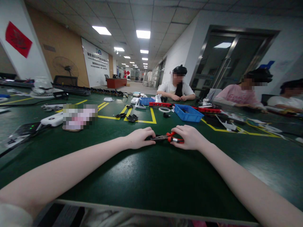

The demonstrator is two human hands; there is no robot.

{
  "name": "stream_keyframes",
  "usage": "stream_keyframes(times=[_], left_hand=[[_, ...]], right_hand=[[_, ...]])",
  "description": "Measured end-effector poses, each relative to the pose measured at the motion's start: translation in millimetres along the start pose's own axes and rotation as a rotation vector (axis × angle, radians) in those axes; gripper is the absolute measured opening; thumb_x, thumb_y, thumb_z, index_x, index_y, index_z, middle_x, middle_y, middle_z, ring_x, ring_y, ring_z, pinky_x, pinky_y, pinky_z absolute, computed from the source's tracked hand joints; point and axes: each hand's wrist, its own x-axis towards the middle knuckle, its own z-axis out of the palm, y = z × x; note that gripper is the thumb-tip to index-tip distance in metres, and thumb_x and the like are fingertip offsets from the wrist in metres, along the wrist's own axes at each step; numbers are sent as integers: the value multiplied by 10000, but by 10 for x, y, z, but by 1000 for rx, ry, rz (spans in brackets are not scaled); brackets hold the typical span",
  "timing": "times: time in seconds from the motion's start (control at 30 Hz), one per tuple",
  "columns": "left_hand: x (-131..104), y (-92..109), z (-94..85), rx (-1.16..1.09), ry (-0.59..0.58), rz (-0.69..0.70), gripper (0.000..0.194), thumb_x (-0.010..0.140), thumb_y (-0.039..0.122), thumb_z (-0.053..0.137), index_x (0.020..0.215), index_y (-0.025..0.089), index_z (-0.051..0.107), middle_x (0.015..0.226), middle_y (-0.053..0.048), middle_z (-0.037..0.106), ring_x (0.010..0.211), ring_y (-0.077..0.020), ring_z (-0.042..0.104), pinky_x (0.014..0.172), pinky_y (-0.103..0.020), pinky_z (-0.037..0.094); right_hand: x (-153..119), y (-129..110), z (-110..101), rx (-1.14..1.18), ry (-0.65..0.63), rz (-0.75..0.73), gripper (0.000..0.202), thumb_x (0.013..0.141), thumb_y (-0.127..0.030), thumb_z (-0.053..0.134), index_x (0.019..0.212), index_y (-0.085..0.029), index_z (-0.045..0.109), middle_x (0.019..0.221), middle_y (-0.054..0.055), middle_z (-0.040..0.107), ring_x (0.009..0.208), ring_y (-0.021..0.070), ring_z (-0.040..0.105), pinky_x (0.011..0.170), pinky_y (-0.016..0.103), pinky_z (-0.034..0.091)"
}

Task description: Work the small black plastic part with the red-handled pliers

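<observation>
Right now both your hands meet at the center of the frame, low on the dark green counter. Your right hand is closed round the red-and-black handles of a pair of pliers; the tool lies nearly flat, nose pointing toward frame left. Your left hand is curled, knuckles up, fingertips pinched at the plier nose. There's prob. a small dark part under those fingers, but it's too small and hidden to tell, so I can't say whether that hand grips anything or only rests closed against the tip. Both forearms run in from the bottom corners of the frame.

Above the hands, mid-frame, a blue bin sits w/ a white tape ring just left of it and a small black bit close by. A second blue tray is further back, beside a red tray. Black clips lie near the yellow line marking left of center. At frame left there's a white power strip and a blurred pinkish item next to it.

Across the counter, a person in a white shirt sits upper center; another in pink sits at upper right, w/ a third at the far right edge.
</observation>
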Motion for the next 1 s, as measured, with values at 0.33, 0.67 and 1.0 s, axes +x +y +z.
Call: stream_keyframes(times=[0.33,0.67,1.0], left_hand=[[-6,31,-9,-13,-2,-15,213,910,373,555,1025,196,584,1043,-33,547,793,-156,554,697,-267,429],[-6,21,-14,-13,-1,-8,220,914,376,553,1031,192,586,1044,-39,549,798,-161,560,701,-271,434],[1,7,2,-30,12,-3,198,899,361,578,998,189,591,1023,-35,550,800,-156,562,706,-268,438]], right_hand=[[-11,36,-5,-29,20,-25,411,826,-510,573,1026,-152,605,894,90,654,738,197,600,688,316,420],[-20,23,7,-25,30,-20,405,822,-509,578,1023,-158,603,894,85,656,743,194,603,692,309,412],[-8,-5,20,-25,3,4,419,813,-520,584,1018,-156,611,890,85,656,722,197,600,687,316,410]])
